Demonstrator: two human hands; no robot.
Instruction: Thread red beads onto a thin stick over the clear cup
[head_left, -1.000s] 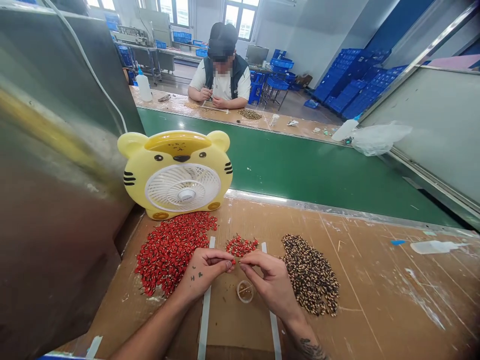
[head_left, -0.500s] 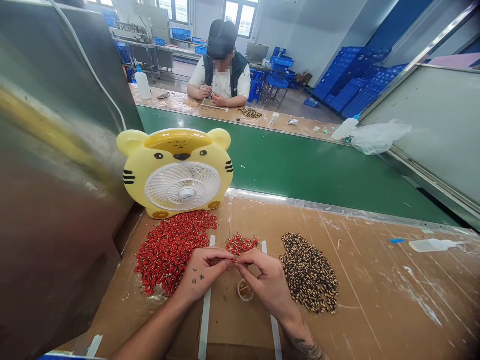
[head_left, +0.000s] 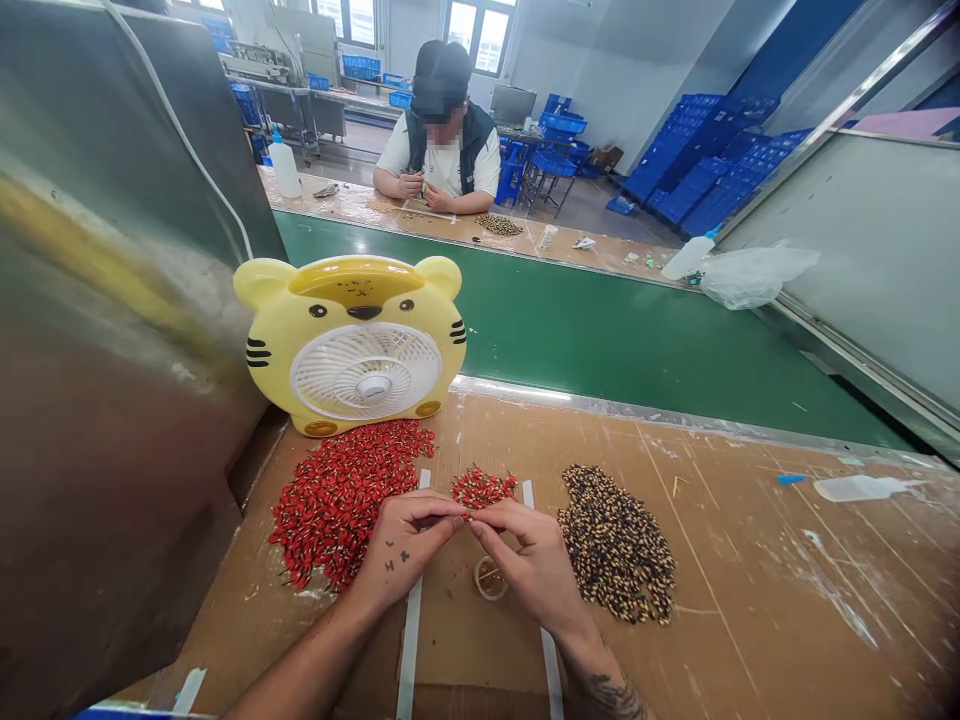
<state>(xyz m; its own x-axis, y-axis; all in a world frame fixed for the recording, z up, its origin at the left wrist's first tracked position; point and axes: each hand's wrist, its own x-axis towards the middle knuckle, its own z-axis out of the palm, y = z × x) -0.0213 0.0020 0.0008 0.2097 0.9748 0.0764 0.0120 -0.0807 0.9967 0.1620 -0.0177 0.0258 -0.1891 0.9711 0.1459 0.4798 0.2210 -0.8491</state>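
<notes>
Two hands, the left hand (head_left: 405,550) and right hand (head_left: 529,560), hold one red piece (head_left: 466,518) clamped between their fingertips, just below the small red pile (head_left: 483,489). A large red pile (head_left: 341,500) lies left of it, a speckled pile (head_left: 615,545) right; all three stand heaped.

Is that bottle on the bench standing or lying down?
Lying down: the bottle rests on its side on the bench, nozzle pointing right.

Blue crates (head_left: 709,165) stacked along a white wall (head_left: 630,70)

Right hand (head_left: 534,565) shifted left — now over edge of small cup (head_left: 490,578)
</notes>
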